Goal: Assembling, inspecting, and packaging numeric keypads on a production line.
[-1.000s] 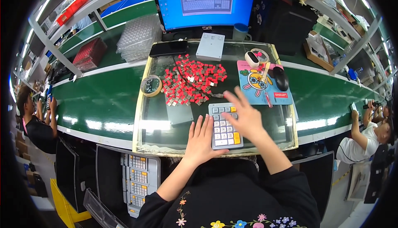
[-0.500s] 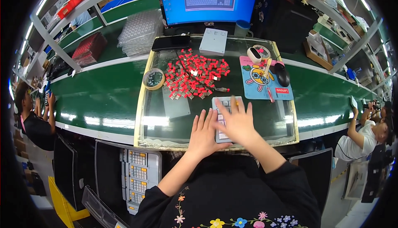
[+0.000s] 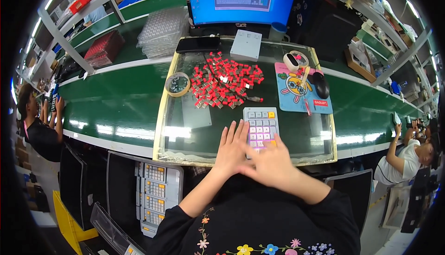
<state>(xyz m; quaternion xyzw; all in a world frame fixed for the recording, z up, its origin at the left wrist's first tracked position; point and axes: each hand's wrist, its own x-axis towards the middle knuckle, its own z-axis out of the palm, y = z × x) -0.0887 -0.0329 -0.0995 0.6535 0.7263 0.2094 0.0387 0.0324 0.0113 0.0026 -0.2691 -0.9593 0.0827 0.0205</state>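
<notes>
A light grey numeric keypad [image 3: 261,124] with white and orange keys lies on the glass-topped mat in front of me, its keys glowing pinkish. My left hand [image 3: 232,150] rests flat along the keypad's left edge, fingers stretched out and apart. Over the keypad's lower keys is my right hand [image 3: 270,161], its fingers partly bent and blurred; it hides the bottom rows. I cannot tell which keys it touches. Beyond the keypad spreads a heap of small red-and-metal USB plugs [image 3: 227,81], and a dark cable with a plug end [image 3: 254,99] reaches out of it.
A tape roll [image 3: 177,84] stands left of the heap. On the right, a cartoon mouse pad [image 3: 296,102] carries a black mouse [image 3: 321,86] and a screwdriver. Behind are a phone [image 3: 198,44], a grey plate [image 3: 246,45] and a monitor [image 3: 241,18]. More keypads [image 3: 155,188] sit in a tray lower left.
My right hand has moved down toward the keypad's near end, uncovering its upper keys. The keys now glow pinkish. My left hand stays at the keypad's left edge.
</notes>
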